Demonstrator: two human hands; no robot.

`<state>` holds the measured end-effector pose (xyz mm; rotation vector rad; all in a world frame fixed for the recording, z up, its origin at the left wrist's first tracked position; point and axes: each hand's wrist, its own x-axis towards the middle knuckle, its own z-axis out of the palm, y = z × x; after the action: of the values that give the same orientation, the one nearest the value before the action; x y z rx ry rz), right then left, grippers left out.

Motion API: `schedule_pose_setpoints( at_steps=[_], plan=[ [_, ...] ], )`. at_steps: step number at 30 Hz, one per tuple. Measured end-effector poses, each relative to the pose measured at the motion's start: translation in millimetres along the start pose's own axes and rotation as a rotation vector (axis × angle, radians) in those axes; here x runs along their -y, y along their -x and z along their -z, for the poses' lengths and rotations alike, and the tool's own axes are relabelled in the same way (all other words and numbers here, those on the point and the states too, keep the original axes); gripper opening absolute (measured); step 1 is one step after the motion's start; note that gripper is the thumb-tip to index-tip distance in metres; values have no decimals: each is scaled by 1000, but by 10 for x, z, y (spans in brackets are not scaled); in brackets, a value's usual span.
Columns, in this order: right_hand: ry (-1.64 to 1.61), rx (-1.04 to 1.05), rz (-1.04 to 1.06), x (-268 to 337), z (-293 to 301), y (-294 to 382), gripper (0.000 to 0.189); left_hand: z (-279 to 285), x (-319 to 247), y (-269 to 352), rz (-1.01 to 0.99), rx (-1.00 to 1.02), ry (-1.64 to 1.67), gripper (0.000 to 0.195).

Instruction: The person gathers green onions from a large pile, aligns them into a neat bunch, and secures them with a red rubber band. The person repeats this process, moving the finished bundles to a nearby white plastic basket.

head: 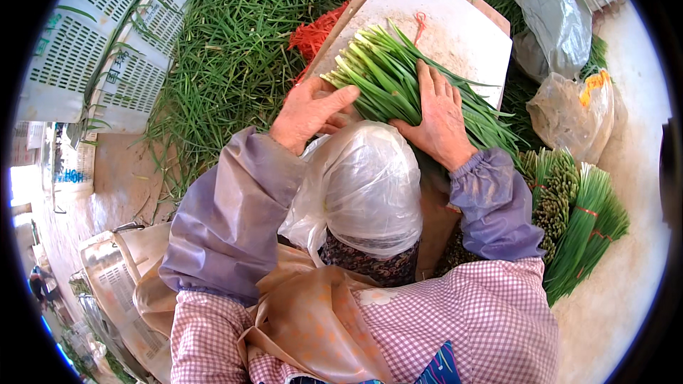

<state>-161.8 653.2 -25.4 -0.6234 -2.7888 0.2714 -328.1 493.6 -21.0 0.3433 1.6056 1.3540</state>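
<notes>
A loose bunch of garlic chives (pixel 395 82) lies slantwise over a white board (pixel 453 16), pale cut ends at upper left and green leaves towards the lower right. My right hand (pixel 442 112) is laid across the leaves, fingers over the top and thumb along the near side. Beside the lower cut ends is my left hand (pixel 315 112), its thumb against the stalks; its fingers are partly hidden and their grip is unclear. A knee covered by a clear plastic bag (pixel 368 181) rises just below both hands. One red tie (pixel 420 26) rests on the board behind the bunch.
Loose chives (pixel 235 42) are heaped left of the board, near a pile of red ties (pixel 317 34). White slotted crates (pixel 133 77) stand at far left. Tied chive bundles (pixel 581 224) and plastic bags (pixel 573 112) lie on the right.
</notes>
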Motion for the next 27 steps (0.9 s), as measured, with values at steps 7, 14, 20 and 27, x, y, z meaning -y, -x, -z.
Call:
schedule_pose_setpoints(
  at_steps=[7, 14, 20, 27],
  plan=[
    [-7, 47, -44, 16, 11, -47, 108, -6, 216, -268, -131, -261, -230, 49],
    [-113, 78, -73, -114, -33, -81, 113, -177, -128, -71, -1031, -636, -670, 43],
    [-133, 76, -75, -115, -62, -120, 111, -240, -60, -212, -822, -599, -969, 28],
    [-136, 63, -87, -104, -40, -111, 108, -316, -15, -417, -772, -552, -904, 23]
  ],
)
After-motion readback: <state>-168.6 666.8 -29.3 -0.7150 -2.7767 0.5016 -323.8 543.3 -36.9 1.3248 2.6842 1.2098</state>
